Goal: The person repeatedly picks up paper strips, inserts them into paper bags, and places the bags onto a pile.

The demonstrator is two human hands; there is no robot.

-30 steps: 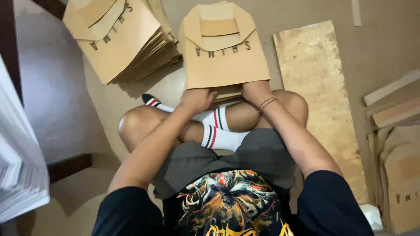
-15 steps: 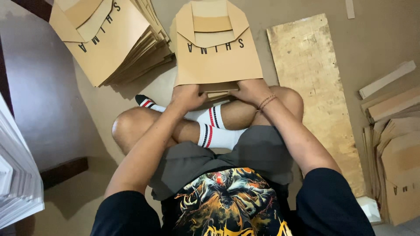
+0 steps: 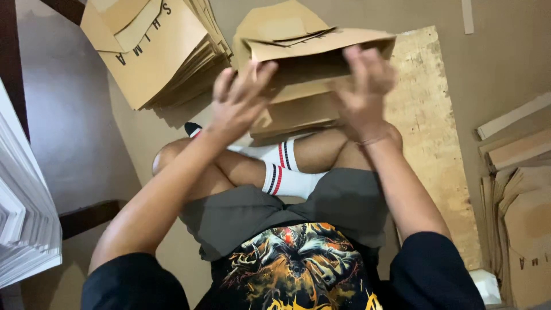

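The person sits cross-legged on the floor, and compared with half a second ago both hands have come up off the lap. The left hand (image 3: 241, 100) and the right hand (image 3: 364, 83) now hold the brown cardboard piece (image 3: 313, 51) up in front of the knees, one hand on each side, fingers spread and pressed against its lower edge and underside, hands well apart from each other. Earlier that piece lay flat with its printed face up toward the camera; now it's tipped so its top flap faces up and you look into the fold underneath, the hands a bit motion-blurred. More flat brown cardboard (image 3: 298, 112) sits just below it, resting against the shins near the white striped socks (image 3: 284, 169). The big fanned stack of same-type folded pieces (image 3: 155, 57) is still off to the upper left, and the plywood board (image 3: 436, 143) still lies on the floor to the right, with more cardboard bits (image 3: 519, 189) at the far right edge. White stacked sheets (image 3: 23, 229) show at the left edge.
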